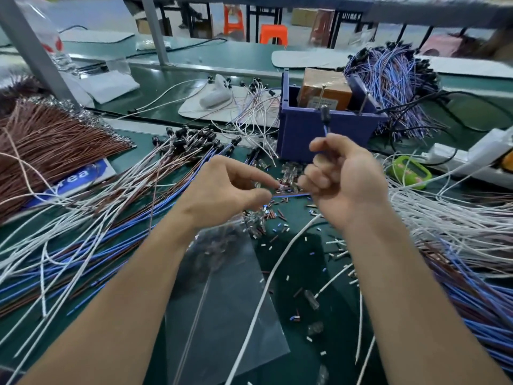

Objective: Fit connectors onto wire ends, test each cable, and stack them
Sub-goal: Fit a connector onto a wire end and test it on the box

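My right hand (341, 179) is raised over the middle of the green bench and grips a blue wire (325, 130) whose black connector (324, 114) sticks up above my fingers. The same blue wire (291, 195) seems to run out of my fist to the left. My left hand (230, 187) hovers beside it, thumb and forefinger nearly closed near a small clear connector (257, 185); whether they pinch it I cannot tell. Clear connectors (290, 170) and cut wire bits lie scattered below both hands.
A blue bin (305, 129) holding an orange box (324, 88) stands behind my hands. Brown wires (50, 143) fan out at left, finished black-capped cables (191, 137) lie mid-left, a blue-purple bundle (394, 79) at back right, white wires (449, 218) at right. A clear bag (222, 273) lies near me.
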`<state>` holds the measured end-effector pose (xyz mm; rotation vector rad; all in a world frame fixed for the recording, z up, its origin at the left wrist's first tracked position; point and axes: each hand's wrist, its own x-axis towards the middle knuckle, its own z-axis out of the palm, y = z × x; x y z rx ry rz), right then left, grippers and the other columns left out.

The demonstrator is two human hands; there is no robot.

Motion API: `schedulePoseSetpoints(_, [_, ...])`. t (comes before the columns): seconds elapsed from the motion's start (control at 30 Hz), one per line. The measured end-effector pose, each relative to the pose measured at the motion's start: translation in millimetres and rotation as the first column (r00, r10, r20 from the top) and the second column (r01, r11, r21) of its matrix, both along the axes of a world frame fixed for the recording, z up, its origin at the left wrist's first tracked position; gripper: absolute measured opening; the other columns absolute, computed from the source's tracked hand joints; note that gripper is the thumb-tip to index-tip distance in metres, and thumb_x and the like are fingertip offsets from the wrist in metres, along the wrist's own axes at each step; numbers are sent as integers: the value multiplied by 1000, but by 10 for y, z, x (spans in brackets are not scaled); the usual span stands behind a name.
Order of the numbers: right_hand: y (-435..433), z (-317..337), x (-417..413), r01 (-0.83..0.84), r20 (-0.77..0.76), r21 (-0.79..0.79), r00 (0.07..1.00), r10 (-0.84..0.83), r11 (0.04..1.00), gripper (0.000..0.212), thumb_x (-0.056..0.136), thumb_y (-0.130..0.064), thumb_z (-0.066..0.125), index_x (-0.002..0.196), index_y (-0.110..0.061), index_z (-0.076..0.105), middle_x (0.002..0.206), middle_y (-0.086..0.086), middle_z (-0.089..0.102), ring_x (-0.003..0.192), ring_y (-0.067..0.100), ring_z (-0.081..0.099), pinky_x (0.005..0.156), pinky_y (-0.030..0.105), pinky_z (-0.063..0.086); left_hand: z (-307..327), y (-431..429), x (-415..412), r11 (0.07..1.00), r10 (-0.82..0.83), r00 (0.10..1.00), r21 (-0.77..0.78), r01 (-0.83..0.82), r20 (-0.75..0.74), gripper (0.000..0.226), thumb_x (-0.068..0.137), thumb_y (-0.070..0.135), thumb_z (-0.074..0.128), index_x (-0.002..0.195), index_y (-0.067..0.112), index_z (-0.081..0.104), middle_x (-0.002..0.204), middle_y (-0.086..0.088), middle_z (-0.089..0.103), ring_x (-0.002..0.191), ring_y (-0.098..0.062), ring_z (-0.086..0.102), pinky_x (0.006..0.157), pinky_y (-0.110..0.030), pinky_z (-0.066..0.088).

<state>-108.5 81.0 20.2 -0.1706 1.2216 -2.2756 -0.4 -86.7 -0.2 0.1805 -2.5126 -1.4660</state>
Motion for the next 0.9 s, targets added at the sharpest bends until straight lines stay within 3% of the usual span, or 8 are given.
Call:
schedulePoseSetpoints(0.1, [285, 26, -114, -43, -192, 337, 975, 113, 940, 36, 102, -23, 51, 75, -6, 67, 44, -3, 19, 41, 16, 12, 46, 27, 15, 32, -145, 24, 984, -9, 992, -175, 31, 128, 23, 78, 20, 85, 82, 42, 83, 60, -2, 71, 45, -8, 43, 46, -20, 34])
schedulePoseSetpoints(0.2, [475, -13, -115, 66, -388, 670, 881, 273, 740, 25, 94, -25, 66, 80, -6, 74, 47, -2, 36, 43, 16, 28, 48, 28, 20, 2, -125, 11, 968, 77, 997, -242, -69, 24, 19, 76, 20, 88, 83, 38, 84, 68, 14, 75, 54, 3, 59, 56, -9, 41])
schedulePoseSetpoints(0.3, [433, -45, -9, 98, -477, 763, 753, 454, 639, 9, 88, -26, 75, 86, -20, 81, 68, -5, 72, 61, 4, 61, 64, 26, 47, -46, 106, -17, 930, 7, 989, -362, -61, -150, 16, 78, 25, 89, 91, 33, 84, 77, 20, 75, 69, 3, 67, 66, -13, 46])
schedulePoseSetpoints(0.4, [338, -53, 105, -75, -458, 732, 682, 570, 678, 14, 91, -16, 71, 87, -24, 81, 72, -6, 74, 54, -3, 59, 53, 7, 41, -93, 278, -36, 920, -39, 958, -383, -77, -284, 14, 80, 29, 82, 95, 30, 84, 80, 18, 75, 72, 4, 66, 68, -22, 51])
schedulePoseSetpoints(0.5, [323, -66, 105, -110, -441, 741, 664, 604, 662, 8, 94, -19, 69, 92, -15, 77, 58, -6, 54, 43, 1, 36, 41, 12, 28, -122, 303, -48, 960, 73, 950, -237, -149, -303, 15, 76, 29, 84, 91, 32, 84, 78, 13, 77, 71, -2, 70, 66, -29, 55])
schedulePoseSetpoints(0.57, [372, -87, 14, -28, -433, 739, 747, 505, 674, 13, 92, -21, 71, 89, -10, 77, 49, -8, 39, 43, 7, 27, 39, 17, 22, -115, 261, -69, 982, 171, 943, -26, -186, -284, 15, 76, 26, 88, 88, 33, 83, 71, 8, 77, 61, -4, 67, 57, -24, 52])
schedulePoseSetpoints(0.7, [458, -79, -57, -6, -373, 762, 813, 447, 647, 17, 88, -20, 73, 81, -5, 76, 42, -10, 37, 37, 7, 27, 38, 18, 24, -65, 165, -58, 943, 201, 956, 305, -130, -214, 27, 73, 16, 90, 96, 27, 83, 80, 0, 80, 69, -8, 73, 66, -19, 57])
schedulePoseSetpoints(0.9, [294, -119, 105, 366, -486, 873, 707, 513, 323, 19, 86, -39, 73, 71, -28, 76, 49, -6, 56, 47, 10, 50, 42, 19, 33, -20, 394, -68, 934, 71, 969, 356, 19, -238, 31, 65, 14, 92, 93, 20, 81, 73, 0, 78, 62, -5, 67, 60, -18, 54])
